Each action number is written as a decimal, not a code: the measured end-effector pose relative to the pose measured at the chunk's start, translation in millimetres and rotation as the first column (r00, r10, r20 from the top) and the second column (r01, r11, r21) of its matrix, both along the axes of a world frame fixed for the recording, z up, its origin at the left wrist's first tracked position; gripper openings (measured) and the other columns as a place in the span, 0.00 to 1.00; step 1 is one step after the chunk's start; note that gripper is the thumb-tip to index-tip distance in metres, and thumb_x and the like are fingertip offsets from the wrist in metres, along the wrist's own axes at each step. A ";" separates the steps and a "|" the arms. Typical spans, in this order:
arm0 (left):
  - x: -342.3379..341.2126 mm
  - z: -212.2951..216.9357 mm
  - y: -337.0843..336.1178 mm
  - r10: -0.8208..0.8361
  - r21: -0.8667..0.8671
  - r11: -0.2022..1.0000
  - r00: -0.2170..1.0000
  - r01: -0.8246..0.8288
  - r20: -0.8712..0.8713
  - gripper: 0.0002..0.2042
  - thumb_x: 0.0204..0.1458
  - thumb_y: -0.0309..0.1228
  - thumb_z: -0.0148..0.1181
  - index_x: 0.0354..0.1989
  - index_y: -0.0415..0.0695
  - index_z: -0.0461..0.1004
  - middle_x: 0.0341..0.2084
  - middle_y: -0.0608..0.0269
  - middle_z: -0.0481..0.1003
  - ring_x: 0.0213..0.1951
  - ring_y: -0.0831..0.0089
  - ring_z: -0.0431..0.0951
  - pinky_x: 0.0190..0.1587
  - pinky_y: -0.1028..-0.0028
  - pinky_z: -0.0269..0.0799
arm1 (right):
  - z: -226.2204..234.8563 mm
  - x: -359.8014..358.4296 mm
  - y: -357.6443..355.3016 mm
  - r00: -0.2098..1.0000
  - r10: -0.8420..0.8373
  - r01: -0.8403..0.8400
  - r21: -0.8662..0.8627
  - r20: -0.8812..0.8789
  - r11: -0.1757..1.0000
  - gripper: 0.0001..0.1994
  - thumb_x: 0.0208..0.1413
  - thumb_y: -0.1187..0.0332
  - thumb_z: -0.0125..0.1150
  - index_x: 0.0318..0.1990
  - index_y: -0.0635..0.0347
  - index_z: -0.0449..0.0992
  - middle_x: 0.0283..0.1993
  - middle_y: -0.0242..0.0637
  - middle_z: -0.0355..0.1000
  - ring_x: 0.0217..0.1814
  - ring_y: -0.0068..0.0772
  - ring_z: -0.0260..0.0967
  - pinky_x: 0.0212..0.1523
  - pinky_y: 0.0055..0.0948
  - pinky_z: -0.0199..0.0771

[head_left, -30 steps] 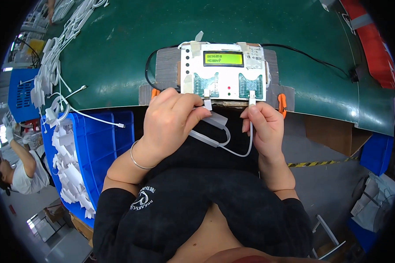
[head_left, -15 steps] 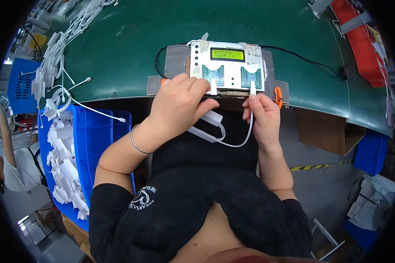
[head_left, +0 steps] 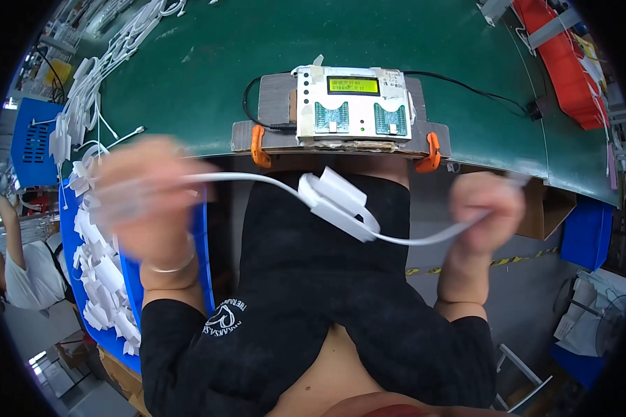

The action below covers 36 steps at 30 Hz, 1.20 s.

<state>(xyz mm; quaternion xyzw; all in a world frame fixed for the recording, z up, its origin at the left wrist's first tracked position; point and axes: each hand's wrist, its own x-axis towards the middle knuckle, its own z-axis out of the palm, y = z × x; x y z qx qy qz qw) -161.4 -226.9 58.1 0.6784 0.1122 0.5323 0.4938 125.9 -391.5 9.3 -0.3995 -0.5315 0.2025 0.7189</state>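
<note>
Left hand (head_left: pixel 149 201) and right hand (head_left: pixel 485 208), both motion-blurred, each closed on one end of a white cable (head_left: pixel 341 201); cable stretched taut over the lap, below the green bench's near edge (head_left: pixel 188 90); tester box (head_left: pixel 353 104) sits at that edge, within easy reach.

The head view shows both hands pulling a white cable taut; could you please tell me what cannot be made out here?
- Left hand: motion-blurred, so its grip on the white cable and that cable end are unclear.
- Right hand: blurred too; the plug at its end is smeared.
- Tester box: its green display is too small to make out.
- Blue bin: partly hidden behind the left forearm.
- Red bin: bent and cut off by the fisheye rim.
</note>
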 end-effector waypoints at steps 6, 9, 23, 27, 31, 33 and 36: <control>30.1 -14.4 33.1 -0.596 -0.468 0.680 0.797 0.564 0.094 0.39 0.48 0.36 0.62 0.64 0.40 0.45 0.54 0.50 0.63 0.37 0.62 0.75 0.40 0.72 0.69 | 71.7 32.4 24.5 0.949 0.206 -0.112 0.356 -0.239 0.928 0.13 0.58 0.57 0.52 0.36 0.58 0.71 0.27 0.28 0.63 0.26 0.21 0.50 0.32 0.22 0.53; 53.9 -14.1 31.7 -0.565 -0.364 0.612 0.710 0.702 0.421 0.34 0.54 0.37 0.55 0.66 0.48 0.44 0.57 0.49 0.61 0.36 0.68 0.74 0.38 0.77 0.68 | 68.8 31.1 58.9 0.948 0.179 -0.092 0.313 -0.263 0.945 0.14 0.59 0.57 0.52 0.40 0.59 0.70 0.33 0.32 0.66 0.31 0.22 0.57 0.34 0.24 0.57; 128.4 -59.9 183.1 -0.265 -0.710 0.596 0.927 0.375 0.267 0.22 0.49 0.21 0.54 0.55 0.42 0.62 0.40 0.59 0.74 0.34 0.77 0.72 0.34 0.83 0.67 | 19.3 40.6 238.7 0.837 0.243 -0.426 -0.304 -0.491 0.852 0.16 0.64 0.60 0.41 0.52 0.60 0.65 0.31 0.27 0.66 0.18 0.15 0.50 0.24 0.20 0.58; 121.7 -71.2 206.3 0.076 -0.686 0.725 0.997 -0.052 0.006 0.11 0.53 0.25 0.54 0.45 0.40 0.66 0.37 0.61 0.75 0.31 0.81 0.71 0.33 0.84 0.64 | -11.5 62.7 258.1 0.927 0.263 -0.352 -0.381 -0.267 0.855 0.17 0.64 0.59 0.40 0.52 0.60 0.66 0.32 0.29 0.66 0.20 0.16 0.53 0.26 0.20 0.61; 123.2 -61.6 187.0 0.031 -0.590 0.806 0.992 0.047 0.123 0.05 0.56 0.31 0.53 0.37 0.45 0.66 0.34 0.62 0.76 0.30 0.81 0.71 0.37 0.82 0.66 | -17.5 57.0 250.8 0.948 0.265 -0.316 -0.432 -0.175 0.845 0.17 0.64 0.59 0.40 0.52 0.60 0.67 0.34 0.33 0.67 0.23 0.18 0.57 0.28 0.21 0.63; 120.8 -51.7 180.3 -0.162 -0.619 0.744 0.967 0.250 0.196 0.06 0.56 0.30 0.53 0.38 0.43 0.66 0.33 0.61 0.76 0.29 0.80 0.72 0.34 0.82 0.67 | -17.7 58.5 245.3 0.939 0.266 -0.337 -0.444 -0.217 0.830 0.17 0.64 0.58 0.41 0.52 0.61 0.66 0.34 0.33 0.67 0.23 0.19 0.57 0.28 0.22 0.63; 108.8 -56.2 186.5 -0.471 -0.553 0.658 0.852 0.511 0.227 0.09 0.56 0.31 0.53 0.41 0.42 0.66 0.29 0.61 0.76 0.27 0.77 0.75 0.38 0.77 0.73 | -13.4 62.1 243.7 0.915 0.323 -0.399 -0.422 -0.243 0.814 0.19 0.63 0.57 0.43 0.52 0.61 0.66 0.34 0.34 0.67 0.23 0.19 0.58 0.28 0.22 0.64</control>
